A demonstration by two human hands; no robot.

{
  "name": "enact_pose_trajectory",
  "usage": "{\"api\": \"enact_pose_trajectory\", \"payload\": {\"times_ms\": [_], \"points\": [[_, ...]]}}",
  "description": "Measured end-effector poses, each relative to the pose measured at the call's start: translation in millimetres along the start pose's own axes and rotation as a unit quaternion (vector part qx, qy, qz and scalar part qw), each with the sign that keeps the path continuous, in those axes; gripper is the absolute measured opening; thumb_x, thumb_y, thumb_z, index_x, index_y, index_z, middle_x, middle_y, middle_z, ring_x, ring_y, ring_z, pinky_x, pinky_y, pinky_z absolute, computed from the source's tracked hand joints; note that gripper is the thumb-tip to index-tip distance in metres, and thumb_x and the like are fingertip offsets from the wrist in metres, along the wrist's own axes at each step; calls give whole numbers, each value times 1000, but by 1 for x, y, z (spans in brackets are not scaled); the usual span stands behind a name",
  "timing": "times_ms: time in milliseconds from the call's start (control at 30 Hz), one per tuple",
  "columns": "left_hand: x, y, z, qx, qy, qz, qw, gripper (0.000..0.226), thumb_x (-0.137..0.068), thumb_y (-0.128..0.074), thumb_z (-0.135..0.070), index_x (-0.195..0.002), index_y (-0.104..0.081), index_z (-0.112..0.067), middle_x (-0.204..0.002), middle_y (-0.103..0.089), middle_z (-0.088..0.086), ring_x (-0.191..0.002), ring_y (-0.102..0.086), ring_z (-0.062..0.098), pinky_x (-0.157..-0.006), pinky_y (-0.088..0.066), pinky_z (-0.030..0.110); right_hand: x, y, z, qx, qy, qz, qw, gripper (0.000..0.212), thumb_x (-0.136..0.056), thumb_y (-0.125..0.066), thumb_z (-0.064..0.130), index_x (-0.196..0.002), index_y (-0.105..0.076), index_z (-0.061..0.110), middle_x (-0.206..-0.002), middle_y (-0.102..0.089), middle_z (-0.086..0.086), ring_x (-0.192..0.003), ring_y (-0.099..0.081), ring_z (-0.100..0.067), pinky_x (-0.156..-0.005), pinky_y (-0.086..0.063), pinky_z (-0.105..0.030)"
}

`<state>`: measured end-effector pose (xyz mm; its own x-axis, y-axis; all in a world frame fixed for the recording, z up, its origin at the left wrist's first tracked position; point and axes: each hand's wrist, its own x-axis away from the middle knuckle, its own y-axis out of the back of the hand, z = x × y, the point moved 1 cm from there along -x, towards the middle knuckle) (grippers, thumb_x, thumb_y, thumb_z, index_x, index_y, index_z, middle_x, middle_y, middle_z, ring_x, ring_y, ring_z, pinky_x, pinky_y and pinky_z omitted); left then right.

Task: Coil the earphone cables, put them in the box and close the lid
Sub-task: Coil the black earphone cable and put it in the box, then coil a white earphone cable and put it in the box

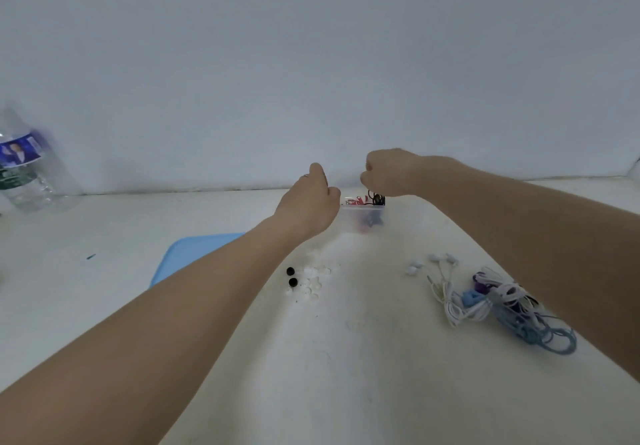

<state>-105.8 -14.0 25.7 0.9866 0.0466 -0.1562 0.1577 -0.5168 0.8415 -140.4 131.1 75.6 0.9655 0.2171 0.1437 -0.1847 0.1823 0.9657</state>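
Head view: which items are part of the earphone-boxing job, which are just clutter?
Job:
- clear box, some cables inside
- black earphone cable, under the right hand
- left hand at the box
- tangled earphones
- blue lid

Lying about:
- water bottle
- loose ear tips

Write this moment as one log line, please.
right hand: holds black earphone cable over box | left hand: at box, grip unclear | lid: off | tangled earphones: waiting

No legible text anywhere (label on the water bottle (26,164) too blurred)
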Motion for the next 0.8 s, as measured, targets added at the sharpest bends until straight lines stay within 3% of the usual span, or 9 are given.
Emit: {"api": "enact_pose_trajectory", "payload": {"times_ms": [67, 133, 200, 267, 333, 500, 633, 800], "points": [[18, 1, -2, -4, -2, -19, 1000, 11, -102, -39, -16, -105, -39, -6, -91, -47, 6, -77, -47, 28, -63, -35, 34, 19, 6, -5, 14, 10, -32, 999, 18, -90, -49, 11, -106, -58, 6, -104, -59, -10, -90, -56, -29, -65, -40, -29], [36, -1, -2, -6, -4, -19, 1000, 9, -101, -40, -17, -102, -36, -9, -90, -44, 3, -76, -45, 27, -61, -32, 35, 41, 5, -8, 26, 14, -24, 999, 12, -86, -55, 9, -96, -62, 6, -92, -66, -11, -74, -60, -26, -60, -43, -26], [54, -6, -1, -11, -9, -3, 1000, 9, -101, -41, -17, -101, -35, -10, -95, -47, 7, -81, -47, 29, -66, -35, 36, 64, -1, -10, 44, 10, 43, 998, 6, -84, -62, 11, -81, -63, 5, -74, -70, -9, -58, -60, -20, -55, -48, -24], [69, -13, 2, -17, -16, 18, 1000, 8, -99, -42, -17, -101, -38, -9, -100, -50, 10, -86, -50, 32, -72, -39, 38, 79, -13, -14, 66, -6, 121, 990, 13, -83, -68, 15, -76, -62, 5, -75, -73, -11, -58, -61, -21, -60, -53, -29], [82, -21, 3, -20, -27, 41, 999, 10, -98, -45, -18, -103, -41, -10, -103, -52, 9, -91, -53, 32, -76, -42, 38, 89, -29, -19, 93, -21, 150, 984, 20, -80, -72, 19, -73, -56, 9, -73, -67, -9, -61, -58, -22, -63, -50, -30], [108, -35, 4, -1, -39, 72, 997, 14, -96, -48, -26, -106, -45, -17, -107, -55, 2, -95, -56, 26, -83, -48, 39, 96, -60, -39, 67, -48, 60, 995, 16, -80, -67, 14, -89, -54, 11, -91, -57, -7, -81, -57, -25, -58, -39, -25], [120, -40, 4, 23, -23, 76, 997, 16, -95, -48, -26, -109, -46, -19, -107, -54, -1, -93, -55, 21, -78, -45, 35, 96, -69, -51, 11, -57, 9, 998, 16, -80, -61, 10, -95, -56, 10, -100, -61, -9, -92, -60, -27, -58, -38, -27], [132, -41, 7, 24, -47, 46, 998, 17, -95, -48, -20, -112, -46, -17, -107, -54, 0, -94, -57, 23, -81, -47, 36, 99, -77, -56, -7, -47, -24, 999, 22, -84, -60, 12, -106, -57, 11, -111, -59, -10, -100, -58, -30, -72, -45, -30]]}}
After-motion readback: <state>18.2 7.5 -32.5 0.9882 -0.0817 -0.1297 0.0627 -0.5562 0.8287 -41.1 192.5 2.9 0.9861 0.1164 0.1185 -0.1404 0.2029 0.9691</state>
